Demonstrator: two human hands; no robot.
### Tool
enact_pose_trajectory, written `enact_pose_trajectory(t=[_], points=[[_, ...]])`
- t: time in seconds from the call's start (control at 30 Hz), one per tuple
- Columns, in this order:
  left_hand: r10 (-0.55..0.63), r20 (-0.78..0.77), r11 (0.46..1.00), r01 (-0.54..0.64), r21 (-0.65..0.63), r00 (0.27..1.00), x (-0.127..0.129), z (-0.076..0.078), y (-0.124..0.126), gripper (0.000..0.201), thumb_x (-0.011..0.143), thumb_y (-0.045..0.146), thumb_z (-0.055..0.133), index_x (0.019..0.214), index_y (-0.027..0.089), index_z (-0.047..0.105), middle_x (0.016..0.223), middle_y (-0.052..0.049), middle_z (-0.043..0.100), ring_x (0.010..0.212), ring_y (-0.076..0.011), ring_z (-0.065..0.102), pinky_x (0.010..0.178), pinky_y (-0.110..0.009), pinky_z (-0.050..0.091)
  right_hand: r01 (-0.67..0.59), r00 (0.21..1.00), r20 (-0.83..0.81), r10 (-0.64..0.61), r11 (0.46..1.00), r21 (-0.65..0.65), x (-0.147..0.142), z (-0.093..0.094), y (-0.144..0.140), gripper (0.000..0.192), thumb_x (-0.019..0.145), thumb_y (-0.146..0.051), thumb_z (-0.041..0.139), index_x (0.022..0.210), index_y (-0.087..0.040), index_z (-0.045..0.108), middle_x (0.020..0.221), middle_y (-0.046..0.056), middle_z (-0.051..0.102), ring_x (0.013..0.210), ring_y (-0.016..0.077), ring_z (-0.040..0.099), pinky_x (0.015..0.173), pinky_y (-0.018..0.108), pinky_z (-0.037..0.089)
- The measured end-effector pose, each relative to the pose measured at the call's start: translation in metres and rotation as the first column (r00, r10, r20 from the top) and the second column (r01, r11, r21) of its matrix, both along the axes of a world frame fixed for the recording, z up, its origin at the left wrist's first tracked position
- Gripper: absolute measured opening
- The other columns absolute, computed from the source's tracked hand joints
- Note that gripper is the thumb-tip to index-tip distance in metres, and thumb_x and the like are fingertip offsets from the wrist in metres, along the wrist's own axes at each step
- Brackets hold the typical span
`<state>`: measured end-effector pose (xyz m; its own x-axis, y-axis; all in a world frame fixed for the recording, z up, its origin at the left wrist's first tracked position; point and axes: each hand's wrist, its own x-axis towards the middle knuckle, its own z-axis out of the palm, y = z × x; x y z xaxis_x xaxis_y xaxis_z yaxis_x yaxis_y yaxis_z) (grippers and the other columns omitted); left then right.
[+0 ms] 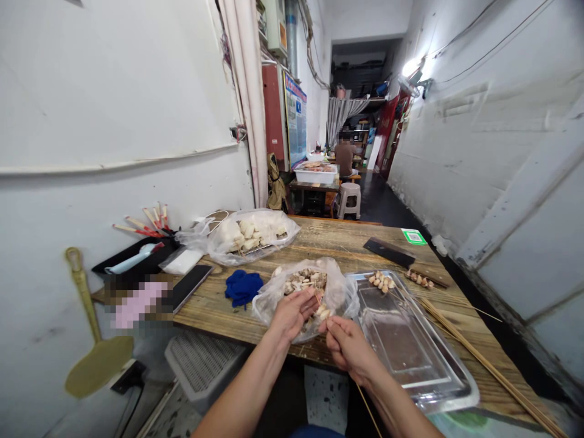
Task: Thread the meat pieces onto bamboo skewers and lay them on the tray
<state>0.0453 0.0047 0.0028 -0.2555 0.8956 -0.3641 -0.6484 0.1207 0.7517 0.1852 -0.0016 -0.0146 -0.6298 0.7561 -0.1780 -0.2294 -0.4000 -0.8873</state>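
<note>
My right hand [350, 348] is closed on a thin bamboo skewer [367, 409]; its lower end runs down below the hand. Pale garlic cloves [323, 312] show at the upper end, just beyond the fingertips. My left hand [292, 311] is beside them with its fingers stretched out, close to the cloves; whether a clove rests against its fingertips I cannot make out. Both hands are over the near side of a clear plastic bag [274, 291] of garlic cloves, which lies open on the wooden table [205, 310].
A metal tray [401, 340] with skewered garlic [381, 281] stands to the right, beside loose skewers [483, 359] and a cleaver [387, 252]. Left of the bag lies a blue cloth [243, 288]. Behind is a larger bag [250, 234]. A person [345, 157] sits far back.
</note>
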Motion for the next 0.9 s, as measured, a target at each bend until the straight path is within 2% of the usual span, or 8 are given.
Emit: enact_pose_trajectory(t=[0.27,0.5,0.73,0.8,0.9], points=[[-0.052,-0.056,0.999,0.052,-0.004,0.997,-0.003,-0.004,-0.001,0.015,0.062,0.015,0.069,0.074,0.008,0.063,0.071,-0.011,0.068,0.067,-0.0165,0.064,0.067,-0.025,0.05,0.032,0.999,0.007,-0.032,0.999,0.022,-0.001,0.002,-0.001,0.038,0.067,-0.052,0.056,0.07,-0.015,0.048,0.037,-0.014,0.033,0.021,-0.0024,0.014,0.023,0.012,0.009],[-0.022,-0.117,0.999,0.019,-0.026,0.993,-0.003,-0.005,-0.001,0.018,0.058,0.019,0.071,0.071,0.009,0.065,0.068,-0.01,0.068,0.064,-0.0154,0.063,0.063,-0.023,0.048,0.049,0.999,-0.009,-0.049,0.999,0.014,-0.005,-0.002,-0.001,0.037,0.066,-0.051,0.056,0.067,-0.016,0.046,0.037,-0.014,0.033,0.021,-0.0023,0.015,0.022,0.012,0.01],[-0.051,-0.173,0.999,0.052,0.001,0.984,0.002,-0.008,-0.001,0.021,0.055,0.021,0.073,0.072,0.009,0.067,0.065,-0.007,0.066,0.058,-0.0121,0.059,0.057,-0.021,0.046,0.067,0.998,0.004,-0.067,0.997,0.034,-0.009,-0.002,0.008,0.037,0.066,-0.051,0.056,0.067,-0.016,0.046,0.037,-0.014,0.032,0.021,-0.0017,0.016,0.022,0.012,0.011],[-0.059,-0.173,0.998,0.059,-0.01,0.983,0.0,-0.007,0.0,0.021,0.057,0.021,0.072,0.073,0.009,0.066,0.07,-0.008,0.066,0.063,-0.0128,0.06,0.06,-0.022,0.047,0.06,0.998,0.006,-0.061,0.997,0.045,-0.009,-0.002,0.012,0.036,0.067,-0.05,0.056,0.067,-0.016,0.046,0.037,-0.013,0.033,0.022,-0.0017,0.016,0.023,0.012,0.011],[-0.115,-0.086,0.993,0.116,0.014,0.99,-0.006,-0.001,0.001,0.022,0.064,0.025,0.067,0.082,0.014,0.064,0.091,-0.01,0.065,0.082,-0.0172,0.061,0.068,-0.027,0.049,0.053,0.998,-0.018,-0.052,0.998,0.038,-0.007,-0.003,0.017,0.035,0.067,-0.049,0.056,0.069,-0.015,0.047,0.038,-0.013,0.034,0.022,-0.0017,0.017,0.023,0.012,0.011]])
